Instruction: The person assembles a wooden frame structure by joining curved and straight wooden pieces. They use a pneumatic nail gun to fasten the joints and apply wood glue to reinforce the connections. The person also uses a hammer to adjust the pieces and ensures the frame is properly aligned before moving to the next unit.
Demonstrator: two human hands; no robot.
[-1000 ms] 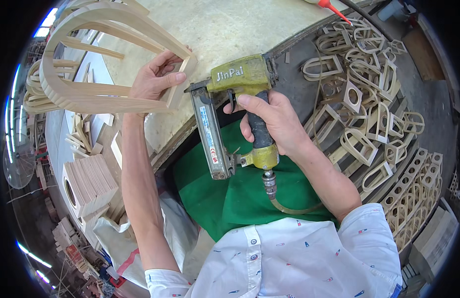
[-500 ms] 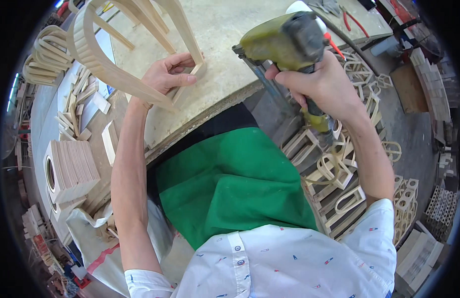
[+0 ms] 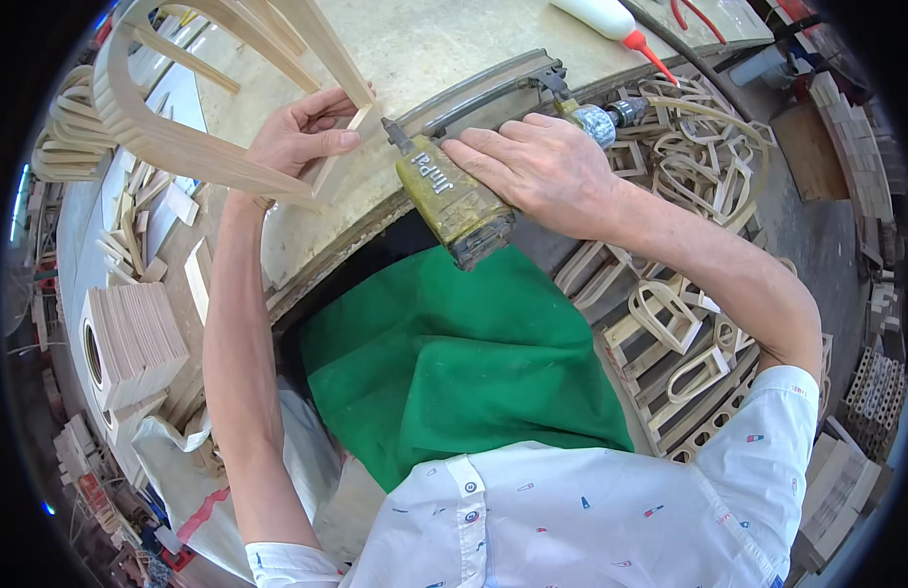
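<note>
A pale wooden frame [image 3: 194, 162] with a curved, bent-wood arch stands on the worktable at the upper left. My left hand [image 3: 302, 137] grips its straight crosspiece [image 3: 334, 152] near the table's front edge, thumb on the near side. In my right hand [image 3: 547, 176] is a yellow-green air nail gun [image 3: 449, 196], lying on its side with its long magazine toward the far side. Its nose points left at the crosspiece, close to the frame's corner; I cannot tell whether it touches. An air hose fitting [image 3: 611, 120] sits at the handle's end.
A white glue bottle [image 3: 611, 22] with a red tip lies at the far right of the table [image 3: 454, 44]. Wooden offcuts [image 3: 140, 225] and a stack of square wooden pieces [image 3: 140, 338] are on the left. Many arched wooden parts [image 3: 669, 318] lie low on the right.
My right hand has swung the nail gun left and down, turning it onto its side, so its nose is now by the frame's crosspiece. The frame and left hand have shifted slightly left.
</note>
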